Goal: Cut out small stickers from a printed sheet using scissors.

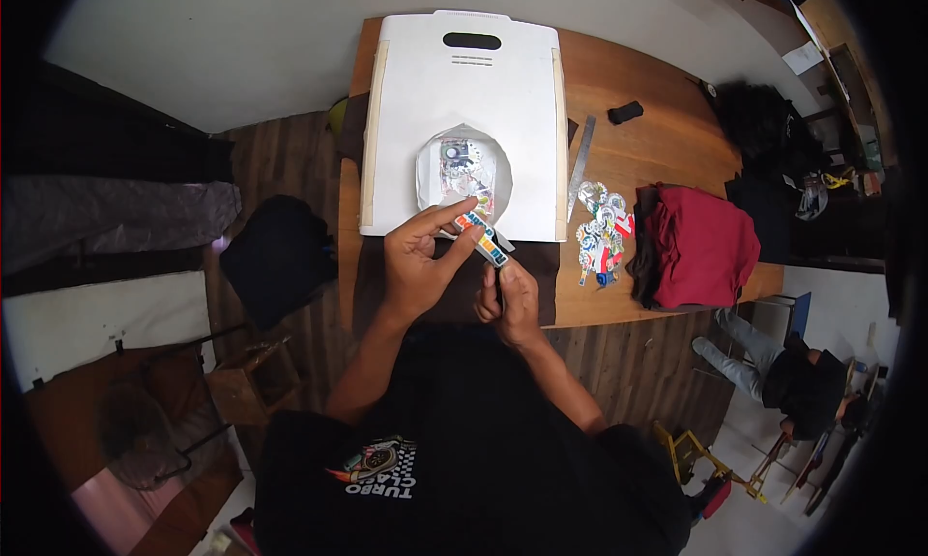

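Small colourful strip (pixel 491 251) pinched between both hands (pixel 420 258), slanting left to right.

Board (pixel 406 97) on table (pixel 657 82); container (pixel 505 177) on board's near half — prints (pixel 462 160) inside. Right of board: ruler (pixel 582 160), cut-out pile (pixel 597 232), clothes stack (pixel 704 251) farther right. Strip (pixel 480 240) between left hand (pixel 422 256) and right hand (pixel 512 300) — before container.

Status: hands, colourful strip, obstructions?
Left hand and right hand both pinching colourful strip. Round white container partly behind left hand. Nothing visibly in the way.
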